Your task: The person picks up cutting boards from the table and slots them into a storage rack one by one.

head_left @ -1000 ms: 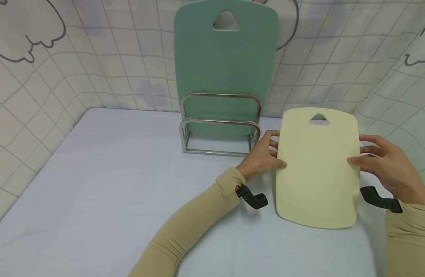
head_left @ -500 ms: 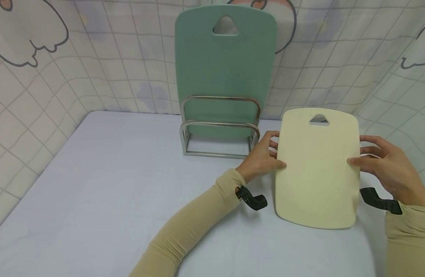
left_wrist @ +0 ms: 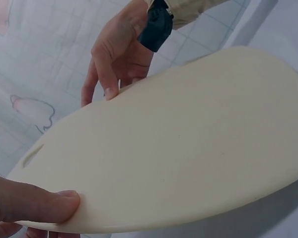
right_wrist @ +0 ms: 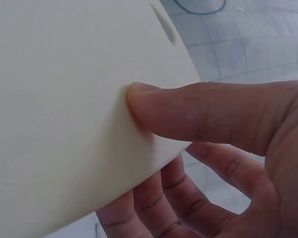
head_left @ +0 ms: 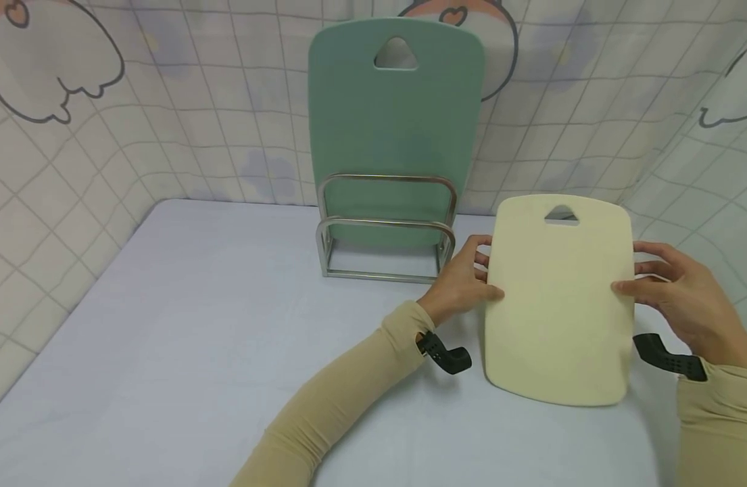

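A cream cutting board (head_left: 558, 311) with a triangular handle hole stands tilted back at the right of the table, its lower edge toward me. My left hand (head_left: 461, 284) pinches its left edge, thumb on the front face and fingers behind. On the opposite edge my right hand (head_left: 683, 291) does the same; the right wrist view shows that thumb (right_wrist: 174, 111) lying flat on the face, fingers under the rim. A larger green cutting board (head_left: 394, 122) leans upright in a metal wire rack (head_left: 385, 222), just left of the cream board.
The rack stands near the back edge of a table covered in white cloth (head_left: 184, 338). Behind it and at both sides hangs a checked curtain (head_left: 227, 101) with cartoon prints. Black wrist straps (head_left: 449, 355) sit at both sleeves.
The head view has tilted up slightly, so everything sits a little lower in it. Both hands keep their grip on the cream cutting board, which stays in place.
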A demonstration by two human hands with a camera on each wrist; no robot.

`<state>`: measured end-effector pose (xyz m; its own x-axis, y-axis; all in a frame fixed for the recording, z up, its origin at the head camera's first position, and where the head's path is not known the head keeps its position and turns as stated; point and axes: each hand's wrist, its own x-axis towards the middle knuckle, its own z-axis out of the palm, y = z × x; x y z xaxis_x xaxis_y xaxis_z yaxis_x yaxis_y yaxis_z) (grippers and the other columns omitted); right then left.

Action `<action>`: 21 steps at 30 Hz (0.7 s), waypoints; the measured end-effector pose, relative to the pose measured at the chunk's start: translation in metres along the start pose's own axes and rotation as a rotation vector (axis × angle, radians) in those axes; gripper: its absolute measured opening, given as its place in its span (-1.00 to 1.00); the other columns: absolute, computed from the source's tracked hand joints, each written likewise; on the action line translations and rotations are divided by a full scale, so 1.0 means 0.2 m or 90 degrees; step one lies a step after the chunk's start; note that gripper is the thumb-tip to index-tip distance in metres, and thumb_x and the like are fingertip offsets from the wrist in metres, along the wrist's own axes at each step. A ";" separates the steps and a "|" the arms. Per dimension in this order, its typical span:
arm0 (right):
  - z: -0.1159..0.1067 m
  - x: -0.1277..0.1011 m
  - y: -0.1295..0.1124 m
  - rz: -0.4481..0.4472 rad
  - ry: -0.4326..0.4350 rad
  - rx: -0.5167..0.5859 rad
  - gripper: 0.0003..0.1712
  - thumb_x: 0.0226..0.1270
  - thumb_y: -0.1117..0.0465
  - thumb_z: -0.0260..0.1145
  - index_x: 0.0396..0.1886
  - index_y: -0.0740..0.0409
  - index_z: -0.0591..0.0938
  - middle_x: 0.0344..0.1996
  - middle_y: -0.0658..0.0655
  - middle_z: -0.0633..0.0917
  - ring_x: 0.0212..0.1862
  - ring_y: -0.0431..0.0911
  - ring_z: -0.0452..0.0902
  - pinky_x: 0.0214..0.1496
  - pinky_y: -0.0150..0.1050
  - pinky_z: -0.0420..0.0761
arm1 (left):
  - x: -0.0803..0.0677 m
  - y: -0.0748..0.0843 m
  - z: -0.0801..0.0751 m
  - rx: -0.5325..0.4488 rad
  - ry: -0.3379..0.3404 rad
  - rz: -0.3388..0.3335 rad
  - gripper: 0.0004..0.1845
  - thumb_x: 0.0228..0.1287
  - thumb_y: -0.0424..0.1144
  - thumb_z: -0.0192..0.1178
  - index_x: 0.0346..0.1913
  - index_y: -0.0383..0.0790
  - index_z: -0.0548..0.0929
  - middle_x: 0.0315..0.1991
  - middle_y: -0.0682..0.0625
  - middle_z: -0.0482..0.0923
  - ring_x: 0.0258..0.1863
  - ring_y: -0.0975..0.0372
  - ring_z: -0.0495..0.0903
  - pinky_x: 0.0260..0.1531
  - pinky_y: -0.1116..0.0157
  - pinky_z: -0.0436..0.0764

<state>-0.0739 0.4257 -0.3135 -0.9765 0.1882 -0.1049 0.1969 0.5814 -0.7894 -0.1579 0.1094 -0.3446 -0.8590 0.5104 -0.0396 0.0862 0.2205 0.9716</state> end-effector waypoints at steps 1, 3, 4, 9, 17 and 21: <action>0.00 0.00 0.00 0.002 0.003 -0.007 -0.19 0.37 0.07 0.47 0.51 -0.31 0.29 -0.08 -0.32 0.51 -0.15 -0.42 0.54 -0.20 -0.58 0.57 | 0.00 0.00 0.00 0.004 0.001 -0.001 -0.07 0.13 -0.49 0.48 0.51 0.04 0.28 0.09 -0.02 0.54 -0.14 0.30 0.61 -0.21 0.38 0.56; 0.00 0.00 -0.01 0.004 0.008 -0.015 -0.17 0.37 0.04 0.47 0.53 -0.31 0.28 -0.08 -0.33 0.51 -0.15 -0.43 0.53 -0.20 -0.58 0.56 | 0.00 0.00 0.00 0.008 0.003 0.000 -0.06 0.12 -0.49 0.48 0.51 0.04 0.28 0.09 -0.03 0.54 -0.13 0.29 0.62 -0.21 0.38 0.56; 0.00 -0.01 -0.01 0.004 0.010 -0.014 -0.16 0.37 0.04 0.47 0.54 -0.30 0.28 -0.08 -0.33 0.51 -0.15 -0.43 0.53 -0.20 -0.59 0.56 | 0.00 0.00 0.00 0.011 0.004 0.001 -0.06 0.12 -0.49 0.48 0.52 0.04 0.27 0.09 -0.03 0.55 -0.13 0.29 0.62 -0.22 0.38 0.56; 0.00 -0.02 -0.02 0.001 0.011 0.012 -0.16 0.36 0.13 0.48 0.54 -0.27 0.29 -0.10 -0.37 0.54 -0.16 -0.43 0.56 -0.20 -0.58 0.58 | -0.01 0.02 0.00 0.035 0.004 0.012 -0.05 0.13 -0.47 0.49 0.53 0.03 0.26 0.12 -0.03 0.56 -0.17 0.34 0.62 -0.25 0.41 0.54; -0.01 -0.03 -0.04 0.003 0.020 0.039 -0.15 0.35 0.15 0.48 0.54 -0.26 0.30 -0.13 -0.37 0.57 -0.13 -0.43 0.56 -0.16 -0.58 0.60 | -0.02 0.05 0.00 0.056 0.007 0.037 -0.05 0.14 -0.48 0.47 0.54 -0.01 0.23 0.14 -0.08 0.57 -0.21 0.35 0.62 -0.30 0.44 0.54; -0.01 -0.03 -0.04 0.010 0.027 0.074 -0.14 0.32 0.17 0.51 0.54 -0.26 0.31 -0.13 -0.36 0.60 -0.13 -0.41 0.57 -0.15 -0.58 0.60 | -0.02 0.06 0.00 0.064 0.009 0.048 -0.06 0.15 -0.50 0.45 0.54 -0.03 0.22 0.13 -0.11 0.57 -0.19 0.30 0.65 -0.31 0.46 0.55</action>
<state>-0.0686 0.4215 -0.3042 -0.9685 0.2309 -0.0938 0.1978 0.4833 -0.8528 -0.1533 0.1093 -0.3327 -0.8547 0.5178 0.0371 0.2010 0.2643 0.9433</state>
